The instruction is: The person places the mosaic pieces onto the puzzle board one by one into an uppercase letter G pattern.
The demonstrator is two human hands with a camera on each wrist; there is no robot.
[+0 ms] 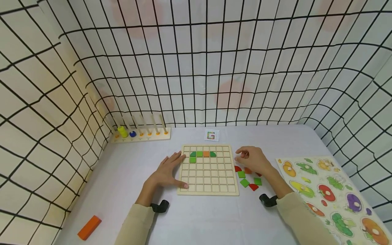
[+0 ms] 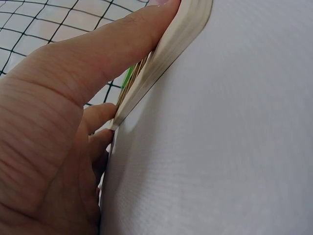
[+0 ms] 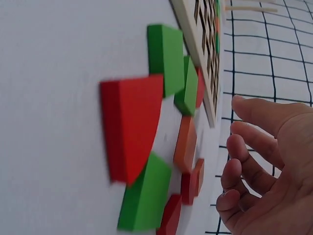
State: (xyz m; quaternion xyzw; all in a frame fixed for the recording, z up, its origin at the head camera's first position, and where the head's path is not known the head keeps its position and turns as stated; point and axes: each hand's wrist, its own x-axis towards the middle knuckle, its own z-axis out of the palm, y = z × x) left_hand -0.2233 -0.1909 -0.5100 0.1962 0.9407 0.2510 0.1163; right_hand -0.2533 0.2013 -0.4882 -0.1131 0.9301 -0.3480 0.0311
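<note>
A wooden grid board (image 1: 208, 177) lies on the table in front of me. In its upper rows sit dark green rounded pieces (image 1: 212, 154), light green squares (image 1: 192, 159) and an orange square (image 1: 206, 153). My left hand (image 1: 166, 172) rests at the board's left side with fingers spread, its thumb over the front left corner. My right hand (image 1: 252, 159) hovers by the board's right edge, fingers loosely bent with nothing between them. Below it lie loose pieces, among them a red rounded piece (image 3: 132, 127), a green square (image 3: 166, 61) and an orange piece (image 3: 186, 144).
Behind the board lies a small pattern card (image 1: 212, 135) showing a coloured G. A peg stand (image 1: 159, 135) stands at the back left, an orange block (image 1: 89, 227) at the front left. On the right is a vegetable puzzle board (image 1: 309, 177). Black netting (image 1: 206, 75) surrounds the table.
</note>
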